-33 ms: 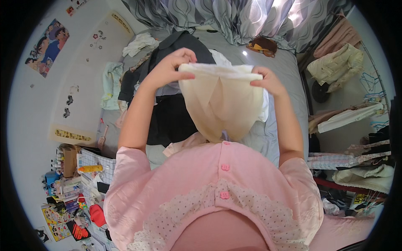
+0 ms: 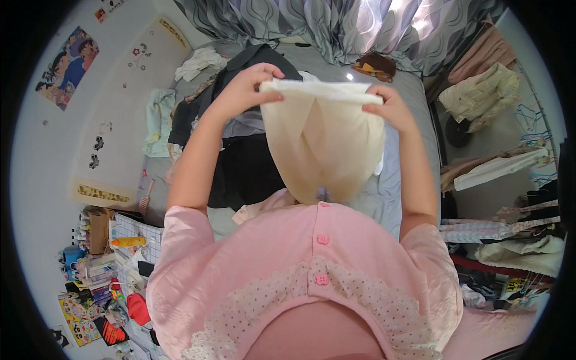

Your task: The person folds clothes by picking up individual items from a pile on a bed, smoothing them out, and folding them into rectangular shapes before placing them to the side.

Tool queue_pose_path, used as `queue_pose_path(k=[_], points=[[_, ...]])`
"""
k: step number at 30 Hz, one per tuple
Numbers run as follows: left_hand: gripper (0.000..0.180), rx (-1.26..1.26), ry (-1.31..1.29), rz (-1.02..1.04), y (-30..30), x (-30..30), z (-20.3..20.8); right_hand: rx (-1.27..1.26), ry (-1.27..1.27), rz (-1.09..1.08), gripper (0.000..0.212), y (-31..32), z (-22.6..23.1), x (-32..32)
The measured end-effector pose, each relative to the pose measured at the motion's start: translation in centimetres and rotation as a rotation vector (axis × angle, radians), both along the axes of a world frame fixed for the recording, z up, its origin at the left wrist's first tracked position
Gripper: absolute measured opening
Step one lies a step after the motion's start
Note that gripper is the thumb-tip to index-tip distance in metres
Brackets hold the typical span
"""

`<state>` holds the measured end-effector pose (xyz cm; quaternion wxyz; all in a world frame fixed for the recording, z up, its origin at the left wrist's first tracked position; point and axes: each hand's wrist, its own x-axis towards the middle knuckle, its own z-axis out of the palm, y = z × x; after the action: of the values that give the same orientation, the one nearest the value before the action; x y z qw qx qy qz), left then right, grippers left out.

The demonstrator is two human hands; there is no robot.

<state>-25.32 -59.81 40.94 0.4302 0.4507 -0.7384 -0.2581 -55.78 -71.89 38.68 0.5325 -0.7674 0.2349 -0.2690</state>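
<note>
Cream pants [image 2: 324,138] hang in front of my chest, held up by the waistband, with a gap between the legs low down. My left hand [image 2: 252,89] pinches the waistband's left end, thumb on the near side. At its right end, my right hand [image 2: 390,108] grips the band the same way. The waistband is stretched fairly straight between them. The lower ends of the legs are hidden behind my pink top [image 2: 288,234]. Behind the left forearm, black clothing [image 2: 246,174] lies on the bed.
The grey bed [image 2: 414,132] holds a dark jacket [image 2: 258,57], a pale green garment [image 2: 159,123] and a brown bag-like item [image 2: 373,66]. A patterned curtain [image 2: 336,24] hangs beyond. Clothes on a rack [image 2: 498,171] line the right; a cluttered desk [image 2: 135,240] stands left.
Both hands have risen slightly and shifted a little right with the pants. The waistband now looks straighter and less blurred.
</note>
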Motion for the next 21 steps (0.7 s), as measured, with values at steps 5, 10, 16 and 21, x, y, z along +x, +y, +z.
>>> queue_pose_path(k=[5, 10, 16, 21], points=[[0.022, -0.113, -0.068, 0.313, -3.0, -1.7, 4.1, -0.439, 0.023, -0.394, 0.022, -0.4, 6.7, -0.2], [0.013, -0.258, 0.244, 0.229, -4.8, -2.5, 5.2, -0.485, -0.181, -0.418, 0.023, 0.3, 10.0, -0.1], [0.02, -0.213, 0.207, 0.263, -4.5, -4.0, 4.8, -0.951, 0.025, -0.461, 0.028, -1.8, 8.1, -2.0], [0.018, -0.166, 0.351, 0.197, -3.9, -4.4, 4.2, -0.621, -0.194, -0.374, 0.017, 0.2, 6.9, -1.2]])
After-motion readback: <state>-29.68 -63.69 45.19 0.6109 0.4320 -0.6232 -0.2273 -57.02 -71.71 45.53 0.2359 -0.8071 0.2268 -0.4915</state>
